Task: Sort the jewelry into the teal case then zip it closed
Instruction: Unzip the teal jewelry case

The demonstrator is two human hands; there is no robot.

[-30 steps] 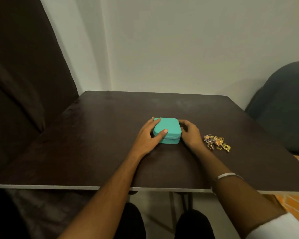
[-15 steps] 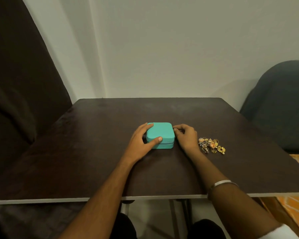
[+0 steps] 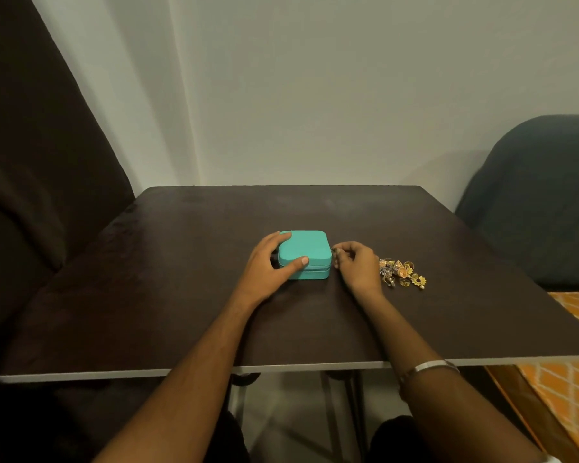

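Note:
A small square teal case (image 3: 310, 250) lies closed in the middle of the dark table (image 3: 181, 262). My left hand (image 3: 268, 265) holds its left side, thumb on the lid's front edge and fingers round the far left corner. My right hand (image 3: 356, 267) sits at the case's right side and pinches the small zip pull (image 3: 335, 251) at the upper right corner. A heap of gold jewelry (image 3: 401, 272) lies on the table just right of my right hand.
A dark brown sofa back (image 3: 30, 182) rises along the left of the table. A dark blue-grey cushioned seat (image 3: 542, 202) stands at the right. The table's pale front edge (image 3: 81, 375) runs below my forearms, with an orange patterned floor (image 3: 575, 379) at right.
My right hand's fingers have closed onto the zip pull at the case's right corner. The left hand stays on the case. The camera has tilted up, showing more wall.

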